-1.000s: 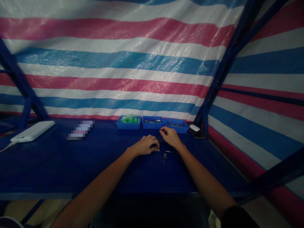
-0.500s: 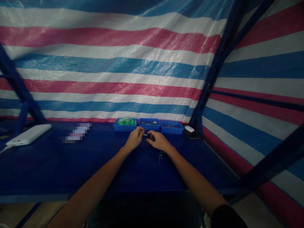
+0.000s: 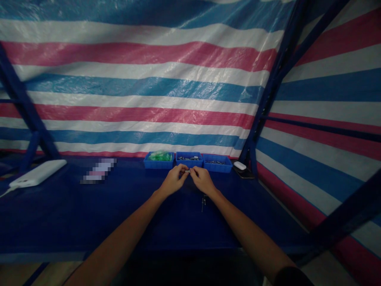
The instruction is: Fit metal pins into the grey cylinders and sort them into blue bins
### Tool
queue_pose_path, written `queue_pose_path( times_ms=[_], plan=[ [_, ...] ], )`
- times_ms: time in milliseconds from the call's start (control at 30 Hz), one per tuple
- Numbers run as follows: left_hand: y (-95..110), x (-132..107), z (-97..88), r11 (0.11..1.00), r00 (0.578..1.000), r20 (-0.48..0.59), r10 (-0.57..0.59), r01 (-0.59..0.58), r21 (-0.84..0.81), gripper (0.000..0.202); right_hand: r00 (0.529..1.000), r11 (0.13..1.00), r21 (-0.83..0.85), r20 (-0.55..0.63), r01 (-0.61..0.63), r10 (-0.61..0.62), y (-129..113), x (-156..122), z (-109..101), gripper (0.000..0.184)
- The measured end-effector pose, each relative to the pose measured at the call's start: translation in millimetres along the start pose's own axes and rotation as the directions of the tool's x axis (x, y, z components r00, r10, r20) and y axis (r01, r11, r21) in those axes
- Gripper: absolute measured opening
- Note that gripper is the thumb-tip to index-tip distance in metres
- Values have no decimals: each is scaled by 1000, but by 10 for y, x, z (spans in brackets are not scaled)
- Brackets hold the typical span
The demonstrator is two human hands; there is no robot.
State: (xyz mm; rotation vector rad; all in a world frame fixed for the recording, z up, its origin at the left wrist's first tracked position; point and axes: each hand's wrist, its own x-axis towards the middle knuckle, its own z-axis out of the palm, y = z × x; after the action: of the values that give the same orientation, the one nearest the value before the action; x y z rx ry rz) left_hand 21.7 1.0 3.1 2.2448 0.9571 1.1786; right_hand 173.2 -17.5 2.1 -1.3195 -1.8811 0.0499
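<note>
My left hand [image 3: 174, 180] is closed in a pinch on one end of a small light metal piece [image 3: 187, 171]. Opposite it, my right hand [image 3: 203, 180] has its fingertips pressed together at the piece's other end. The piece is too small to name and mostly covered by fingers. Below my right wrist, a few thin metal parts [image 3: 203, 202] that look like screws lie on the blue table [image 3: 119, 214]. Just beyond my hands stand a blue bin with green plastic packets [image 3: 160, 156] and two blue bins [image 3: 189, 155] [image 3: 217, 167] holding small metal parts.
A white power bank [image 3: 38, 173] with a cable lies at the far left. Right of it is a blurred-out flat item [image 3: 99, 171]. A white earphone case [image 3: 239, 165] rests on a dark phone [image 3: 247, 173] by the right post. Striped sheeting hangs behind blue frame bars.
My right hand has closed in toward my left, and its fingers now meet the small metal piece. The whole view has shifted slightly, so the scene sits a bit lower.
</note>
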Motion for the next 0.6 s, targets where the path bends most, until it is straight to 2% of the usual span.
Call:
queue_pose_path(
  times_ms=[67, 167, 267, 367, 467, 533, 600],
  plan=[
    [4, 0, 16, 1000, 1000, -11, 1, -1, 23, 19, 1000, 999, 39, 0, -6, 6, 8, 6, -2, 33],
    [1, 3, 38, 998, 997, -42, -58, 58, 2, 23, 1000, 997, 78, 2, 26, -27, -14, -3, -26, 24],
    [-8, 6, 56, 992, 992, -58, -114, 110, -60, 30, 994, 994, 37, 12, 104, -105, -55, -33, -66, 22],
    [-2, 0, 76, 982, 989, -24, -143, 139, -129, 37, 987, 987, -40, -22, 158, -158, -76, -25, -113, 18],
    [61, -38, 93, 989, 987, 115, -110, 121, -86, 36, 971, 978, -137, -155, 159, -180, -53, 111, -169, 21],
    [138, -85, 105, 1000, 964, 265, 4, -12, 26, 27, 963, 976, -201, -234, 85, -133, -15, 271, -208, 26],
    [223, -141, 122, 971, 900, 411, 148, -212, 115, 30, 972, 967, -252, -233, -34, -27, 42, 423, -237, 32]
  ],
)
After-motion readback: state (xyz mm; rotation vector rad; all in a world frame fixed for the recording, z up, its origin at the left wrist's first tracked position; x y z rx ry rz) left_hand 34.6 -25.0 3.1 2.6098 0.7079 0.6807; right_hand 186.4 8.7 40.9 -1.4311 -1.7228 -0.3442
